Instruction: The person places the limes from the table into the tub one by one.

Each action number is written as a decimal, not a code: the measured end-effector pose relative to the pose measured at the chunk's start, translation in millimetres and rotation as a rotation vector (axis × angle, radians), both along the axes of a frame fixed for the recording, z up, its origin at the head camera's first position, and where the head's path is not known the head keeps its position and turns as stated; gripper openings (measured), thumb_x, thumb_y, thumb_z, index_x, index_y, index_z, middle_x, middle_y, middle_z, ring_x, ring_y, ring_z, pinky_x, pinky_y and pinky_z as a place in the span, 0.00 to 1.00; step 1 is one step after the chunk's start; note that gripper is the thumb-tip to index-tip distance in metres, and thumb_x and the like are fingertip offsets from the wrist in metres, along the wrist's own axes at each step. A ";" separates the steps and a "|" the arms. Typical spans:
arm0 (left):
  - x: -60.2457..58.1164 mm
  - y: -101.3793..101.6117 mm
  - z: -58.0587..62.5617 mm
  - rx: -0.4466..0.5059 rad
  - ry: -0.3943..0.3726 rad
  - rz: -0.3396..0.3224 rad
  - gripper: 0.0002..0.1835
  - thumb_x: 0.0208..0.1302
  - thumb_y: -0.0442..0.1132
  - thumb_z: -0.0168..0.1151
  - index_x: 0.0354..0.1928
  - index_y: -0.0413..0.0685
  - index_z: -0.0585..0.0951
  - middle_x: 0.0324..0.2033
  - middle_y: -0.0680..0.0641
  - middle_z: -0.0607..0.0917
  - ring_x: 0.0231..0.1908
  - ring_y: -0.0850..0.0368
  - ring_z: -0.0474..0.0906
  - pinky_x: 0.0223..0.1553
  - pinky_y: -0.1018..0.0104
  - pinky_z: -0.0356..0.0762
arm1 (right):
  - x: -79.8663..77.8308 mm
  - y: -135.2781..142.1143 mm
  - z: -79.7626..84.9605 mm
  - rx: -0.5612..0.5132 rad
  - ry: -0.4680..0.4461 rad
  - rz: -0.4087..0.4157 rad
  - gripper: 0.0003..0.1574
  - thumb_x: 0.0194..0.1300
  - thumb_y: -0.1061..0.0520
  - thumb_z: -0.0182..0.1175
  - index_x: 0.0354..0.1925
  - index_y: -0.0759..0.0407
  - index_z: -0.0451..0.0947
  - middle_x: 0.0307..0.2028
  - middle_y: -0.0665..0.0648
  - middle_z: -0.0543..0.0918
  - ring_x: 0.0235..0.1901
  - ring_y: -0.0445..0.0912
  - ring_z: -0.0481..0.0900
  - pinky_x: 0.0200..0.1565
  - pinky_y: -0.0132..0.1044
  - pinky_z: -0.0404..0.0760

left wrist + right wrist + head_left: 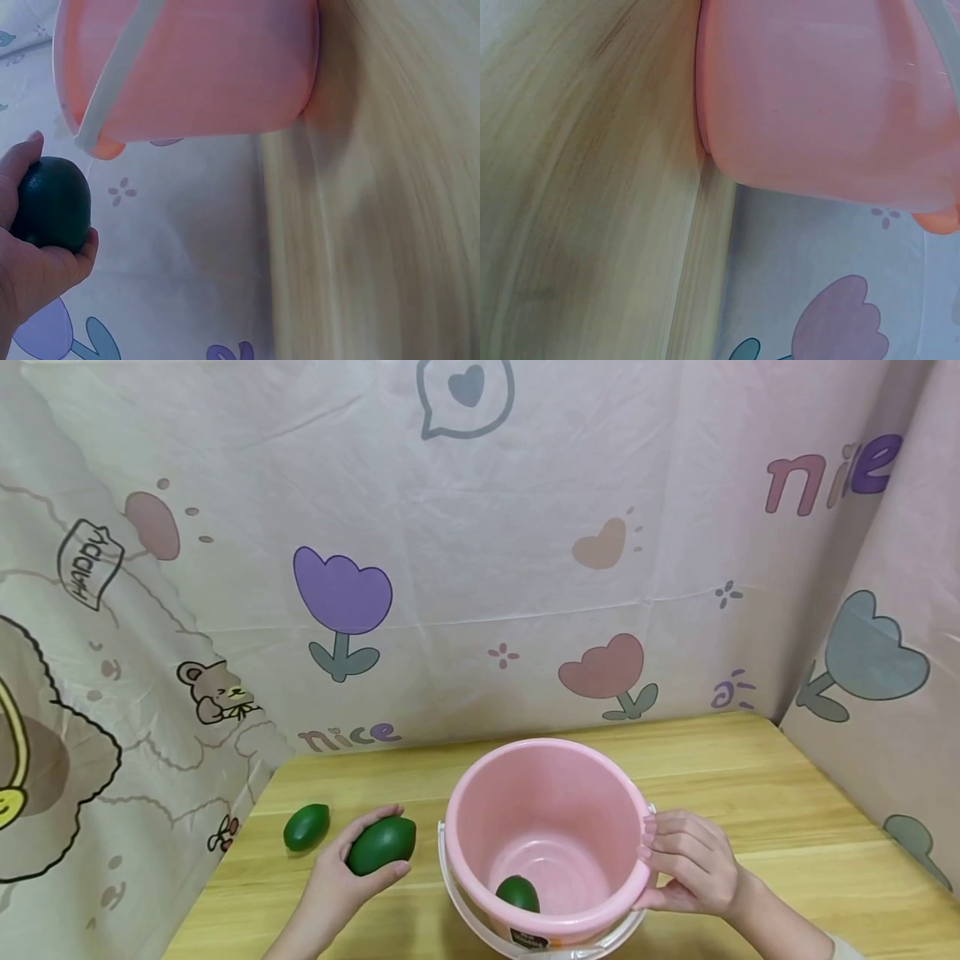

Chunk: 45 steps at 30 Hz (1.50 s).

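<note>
My left hand (337, 870) holds a dark green oval fruit (382, 845) with a small pointed tip, thumb on its near side and fingers round the far side. It hangs just left of a pink bucket (551, 793), at about rim height in the left wrist view. My right hand (693, 864) grips the bucket's right rim, fingers over the edge and thumb outside. Inside the bucket, a similar green fruit (517, 893) lies on the bottom near the front wall. Another green fruit (307, 827) lies on the table at the left. The right wrist view shows the bucket's side but no hand.
The bucket stands on a wood-grain table (720, 777). Its white handle (468, 910) hangs down round the front. Behind the table and along both sides hangs a printed cloth (480, 568) with flowers and words.
</note>
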<state>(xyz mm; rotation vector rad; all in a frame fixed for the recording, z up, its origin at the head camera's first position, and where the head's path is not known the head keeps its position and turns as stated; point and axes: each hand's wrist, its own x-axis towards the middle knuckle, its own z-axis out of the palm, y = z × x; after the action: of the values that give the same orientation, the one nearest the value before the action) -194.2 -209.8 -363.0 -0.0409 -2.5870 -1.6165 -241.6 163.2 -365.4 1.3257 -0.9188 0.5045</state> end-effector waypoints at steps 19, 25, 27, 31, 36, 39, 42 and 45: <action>7.7 7.3 19.2 0.016 -0.004 -0.053 0.33 0.46 0.41 0.76 0.57 0.63 0.76 0.57 0.55 0.78 0.49 0.52 0.74 0.42 0.63 0.76 | -0.5 1.6 -0.9 0.000 -0.007 -0.002 0.29 0.58 0.41 0.65 0.19 0.65 0.76 0.19 0.58 0.78 0.22 0.48 0.75 0.33 0.35 0.82; 10.9 7.7 26.6 -0.010 0.029 -0.074 0.32 0.46 0.42 0.76 0.57 0.66 0.76 0.55 0.58 0.79 0.49 0.53 0.75 0.43 0.64 0.77 | -0.9 2.0 0.6 0.017 0.003 -0.001 0.29 0.58 0.41 0.65 0.18 0.65 0.76 0.18 0.58 0.79 0.21 0.48 0.75 0.31 0.35 0.82; 10.4 8.6 28.8 -0.018 0.036 -0.081 0.33 0.46 0.42 0.76 0.57 0.65 0.76 0.55 0.58 0.79 0.49 0.53 0.75 0.43 0.64 0.77 | -0.8 2.3 1.0 0.022 0.004 -0.003 0.29 0.58 0.41 0.65 0.18 0.65 0.77 0.18 0.58 0.79 0.21 0.48 0.75 0.31 0.35 0.82; 8.5 11.4 31.7 -0.031 0.049 -0.090 0.33 0.45 0.43 0.76 0.57 0.65 0.76 0.55 0.59 0.79 0.49 0.54 0.75 0.44 0.64 0.76 | -0.7 2.8 1.7 0.022 0.009 -0.010 0.29 0.58 0.41 0.65 0.18 0.65 0.76 0.18 0.58 0.79 0.21 0.48 0.75 0.30 0.35 0.82; 7.3 13.1 35.0 -0.026 0.078 -0.099 0.32 0.46 0.42 0.76 0.56 0.66 0.76 0.55 0.59 0.80 0.49 0.56 0.75 0.44 0.65 0.76 | -0.4 2.5 3.0 0.026 0.009 -0.015 0.29 0.58 0.41 0.64 0.18 0.65 0.76 0.18 0.57 0.78 0.21 0.48 0.75 0.30 0.35 0.81; 7.8 13.3 38.7 -0.031 0.100 -0.105 0.31 0.47 0.42 0.75 0.56 0.66 0.76 0.55 0.59 0.80 0.48 0.56 0.76 0.44 0.64 0.76 | -0.2 2.1 3.6 0.031 0.011 -0.016 0.29 0.58 0.41 0.64 0.18 0.65 0.76 0.18 0.57 0.78 0.21 0.48 0.75 0.29 0.35 0.81; 8.3 13.8 44.0 -0.046 0.112 -0.109 0.31 0.47 0.42 0.75 0.56 0.67 0.76 0.55 0.59 0.80 0.48 0.55 0.75 0.44 0.63 0.76 | 0.4 2.3 3.4 0.036 0.007 -0.017 0.29 0.58 0.41 0.64 0.18 0.65 0.76 0.18 0.57 0.78 0.20 0.48 0.74 0.29 0.35 0.81; 8.8 14.2 48.5 -0.064 0.130 -0.118 0.31 0.48 0.42 0.75 0.56 0.66 0.76 0.54 0.58 0.80 0.48 0.54 0.75 0.44 0.63 0.76 | 1.1 2.8 3.0 0.043 0.002 -0.018 0.29 0.59 0.41 0.64 0.18 0.65 0.76 0.18 0.57 0.78 0.20 0.48 0.74 0.29 0.35 0.81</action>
<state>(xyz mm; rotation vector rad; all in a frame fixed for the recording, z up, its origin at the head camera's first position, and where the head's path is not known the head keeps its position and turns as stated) -185.4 -195.6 -314.4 -0.2984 -2.5796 -1.5117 -240.4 166.0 -362.4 1.3555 -0.9441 0.4716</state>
